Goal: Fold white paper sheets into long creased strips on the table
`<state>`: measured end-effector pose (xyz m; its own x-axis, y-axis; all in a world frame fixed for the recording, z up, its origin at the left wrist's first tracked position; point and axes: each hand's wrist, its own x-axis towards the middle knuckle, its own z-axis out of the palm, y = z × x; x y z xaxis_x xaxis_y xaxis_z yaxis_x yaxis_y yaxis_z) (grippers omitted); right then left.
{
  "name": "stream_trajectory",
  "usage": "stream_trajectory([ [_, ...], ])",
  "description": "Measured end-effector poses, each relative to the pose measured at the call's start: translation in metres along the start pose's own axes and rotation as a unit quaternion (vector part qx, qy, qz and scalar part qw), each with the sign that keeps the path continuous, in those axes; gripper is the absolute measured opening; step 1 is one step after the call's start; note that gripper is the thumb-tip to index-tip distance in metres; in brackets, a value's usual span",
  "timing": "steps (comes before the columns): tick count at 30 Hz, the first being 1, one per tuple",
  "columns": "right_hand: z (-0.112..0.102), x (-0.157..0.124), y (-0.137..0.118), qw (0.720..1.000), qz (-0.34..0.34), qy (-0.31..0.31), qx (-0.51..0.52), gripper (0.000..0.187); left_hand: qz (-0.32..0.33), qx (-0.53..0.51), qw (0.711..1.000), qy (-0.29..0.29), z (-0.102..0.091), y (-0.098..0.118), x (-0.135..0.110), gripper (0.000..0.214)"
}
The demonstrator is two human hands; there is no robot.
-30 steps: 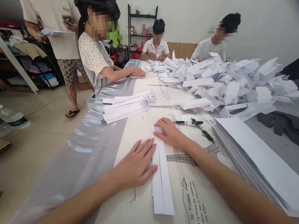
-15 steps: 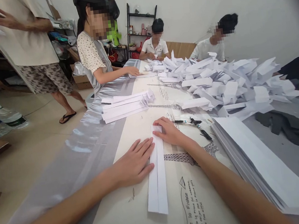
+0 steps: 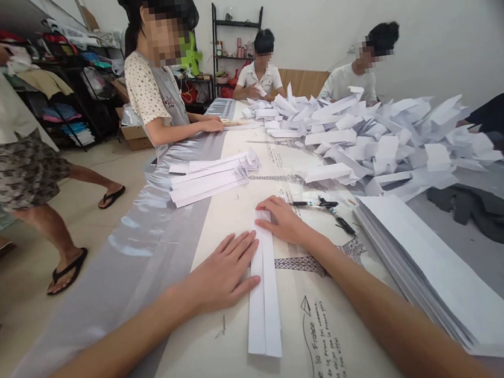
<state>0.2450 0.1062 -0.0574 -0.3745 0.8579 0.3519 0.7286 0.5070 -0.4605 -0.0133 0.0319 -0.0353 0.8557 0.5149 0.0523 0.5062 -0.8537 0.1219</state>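
Note:
A long white folded paper strip point(image 3: 265, 309) lies lengthwise before me on the printed tablecloth point(image 3: 198, 353), with a lengthwise seam down its middle. My left hand point(image 3: 227, 270) rests flat on its left edge, fingers stretched out and touching the paper. At the far end of the strip, my right hand point(image 3: 280, 219) has its thumb and curled fingers closed on the paper. Beyond my hands lies a small pile of folded paper strips point(image 3: 209, 178). A thick stack of white paper sheets point(image 3: 439, 277) sits to the right of my right forearm.
A big heap of folded paper pieces point(image 3: 378, 138) covers the table's far right. Pens point(image 3: 326, 205) lie beyond my right hand, and a dark cloth point(image 3: 487, 217) lies farther right. Several people sit or stand around the table; one in patterned shorts point(image 3: 18, 173) walks at left.
My hands and the strip stay nearly still. The person at left has stepped closer along the floor. The co-worker at the table's left side has drawn a hand back slightly.

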Motion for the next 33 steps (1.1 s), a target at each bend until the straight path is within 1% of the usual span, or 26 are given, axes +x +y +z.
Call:
stream_trajectory([
  [7, 0.0012, 0.0006, -0.0011, 1.000, -0.001, 0.005, -0.014, 0.021, -0.004, -0.006, 1.000, 0.006, 0.0000, 0.0021, 0.0004, 0.072],
  [12, 0.0030, 0.0025, -0.0015, 1.000, 0.006, 0.008, -0.026, 0.019, -0.017, -0.001, 1.000, -0.007, -0.0003, 0.0040, 0.0012, 0.073],
  [18, 0.0026, 0.0036, -0.0034, 0.999, 0.009, 0.007, -0.042, 0.018, -0.014, -0.008, 1.000, 0.005, -0.0001, 0.0047, 0.0009, 0.072],
  [26, 0.0027, 0.0054, -0.0065, 0.998, 0.021, 0.005, -0.065, 0.020, -0.018, -0.007, 1.000, 0.020, 0.0049, 0.0047, -0.0004, 0.073],
  [33, 0.0047, 0.0056, -0.0036, 0.997, 0.024, 0.011, -0.075, 0.022, -0.027, -0.001, 1.000, -0.006, -0.0015, 0.0067, 0.0004, 0.073],
])
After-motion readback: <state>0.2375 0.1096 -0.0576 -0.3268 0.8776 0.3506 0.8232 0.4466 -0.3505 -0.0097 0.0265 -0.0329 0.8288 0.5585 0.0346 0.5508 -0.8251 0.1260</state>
